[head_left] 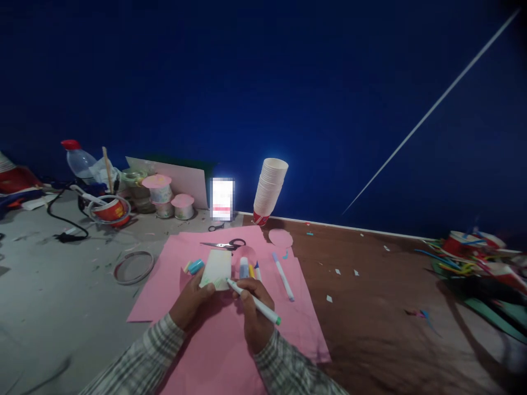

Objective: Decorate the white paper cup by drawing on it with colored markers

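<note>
My left hand (196,296) grips a white paper cup (218,266) by its lower left side, with the thumb on its near edge. Faint green strokes show along the cup's lower part. My right hand (256,307) is closed round a white felt-tip pen with a green end (265,311), and its tip touches or nearly touches the cup's lower right edge. Under both hands lie pink paper sheets (164,299). Just beyond the cup rest scissors (224,244), and a blue cap or marker piece (196,266) lies left of it. A purple-ended marker (283,277) lies to the right.
A leaning stack of paper cups (270,186) stands by the blue wall (263,82). Left are decorated cups with pink tops (158,189), a tape ring (134,267) and a bottle (80,162). Paper scraps dot the brown surface (349,318); coloured strips (448,260) lie far right.
</note>
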A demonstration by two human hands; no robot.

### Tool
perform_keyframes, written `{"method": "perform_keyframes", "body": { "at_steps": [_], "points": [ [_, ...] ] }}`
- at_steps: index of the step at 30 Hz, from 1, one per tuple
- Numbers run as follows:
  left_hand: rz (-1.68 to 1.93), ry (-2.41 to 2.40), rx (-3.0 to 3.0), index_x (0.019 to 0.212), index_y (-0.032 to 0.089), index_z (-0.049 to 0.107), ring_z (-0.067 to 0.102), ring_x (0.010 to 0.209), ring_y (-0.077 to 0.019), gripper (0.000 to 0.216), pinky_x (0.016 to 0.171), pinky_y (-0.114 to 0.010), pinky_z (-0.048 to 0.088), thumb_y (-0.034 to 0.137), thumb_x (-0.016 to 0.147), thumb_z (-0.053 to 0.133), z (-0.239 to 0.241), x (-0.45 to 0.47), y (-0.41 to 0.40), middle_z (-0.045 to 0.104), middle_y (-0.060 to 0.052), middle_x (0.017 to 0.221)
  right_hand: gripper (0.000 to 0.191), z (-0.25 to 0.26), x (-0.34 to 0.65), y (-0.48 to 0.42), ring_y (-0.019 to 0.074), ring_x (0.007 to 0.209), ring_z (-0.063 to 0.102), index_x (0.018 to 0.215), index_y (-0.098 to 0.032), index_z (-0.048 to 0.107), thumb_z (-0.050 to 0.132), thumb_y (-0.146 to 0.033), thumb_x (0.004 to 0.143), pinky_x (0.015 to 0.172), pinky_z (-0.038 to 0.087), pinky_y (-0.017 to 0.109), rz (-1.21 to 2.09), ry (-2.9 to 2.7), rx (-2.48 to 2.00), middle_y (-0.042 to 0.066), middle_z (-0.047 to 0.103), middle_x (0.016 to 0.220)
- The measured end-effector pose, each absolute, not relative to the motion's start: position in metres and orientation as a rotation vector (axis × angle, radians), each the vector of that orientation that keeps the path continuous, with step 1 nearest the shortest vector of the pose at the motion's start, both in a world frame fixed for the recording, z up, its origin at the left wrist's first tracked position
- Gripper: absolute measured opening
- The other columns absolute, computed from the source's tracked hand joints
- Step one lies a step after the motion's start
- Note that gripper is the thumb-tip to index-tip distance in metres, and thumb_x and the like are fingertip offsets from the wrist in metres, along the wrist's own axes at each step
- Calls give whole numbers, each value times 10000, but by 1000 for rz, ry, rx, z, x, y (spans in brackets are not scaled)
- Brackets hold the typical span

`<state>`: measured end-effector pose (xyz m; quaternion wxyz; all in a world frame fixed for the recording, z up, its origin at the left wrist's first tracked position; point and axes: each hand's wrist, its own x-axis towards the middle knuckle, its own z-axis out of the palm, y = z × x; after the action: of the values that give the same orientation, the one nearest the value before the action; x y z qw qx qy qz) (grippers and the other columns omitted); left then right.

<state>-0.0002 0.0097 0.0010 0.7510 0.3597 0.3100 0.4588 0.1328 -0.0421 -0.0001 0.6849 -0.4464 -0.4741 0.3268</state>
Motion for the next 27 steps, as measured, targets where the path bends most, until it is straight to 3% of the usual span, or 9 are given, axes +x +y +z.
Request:
{"method": "perform_keyframes", "body": {
  "at_steps": [5,22,27],
  "points": [
    [979,740,886,993,198,585,608,804,-343,591,755,-531,474,440,483,759,-7,-7,15,688,-78,840,168,2,133,-42,232,571,617,817,-221,677,514,-200,782,499,498,298,722,-1072,-1017,16,650,644],
    [1019,775,937,988,206,588,606,822,-326,593,748,-474,489,457,479,759,-11,-8,17,684,-61,841,163,-2,130,-40,206,509,588,823,-212,667,512,-201,776,447,465,268,703,-1044,-1065,5,639,630],
    [1019,771,949,974,211,593,600,838,-331,572,758,-473,484,454,484,758,-10,-8,16,681,-67,854,160,3,129,-40,215,562,612,814,-209,669,514,-189,782,505,497,281,683,-1064,-1048,7,640,643]
  ]
}}
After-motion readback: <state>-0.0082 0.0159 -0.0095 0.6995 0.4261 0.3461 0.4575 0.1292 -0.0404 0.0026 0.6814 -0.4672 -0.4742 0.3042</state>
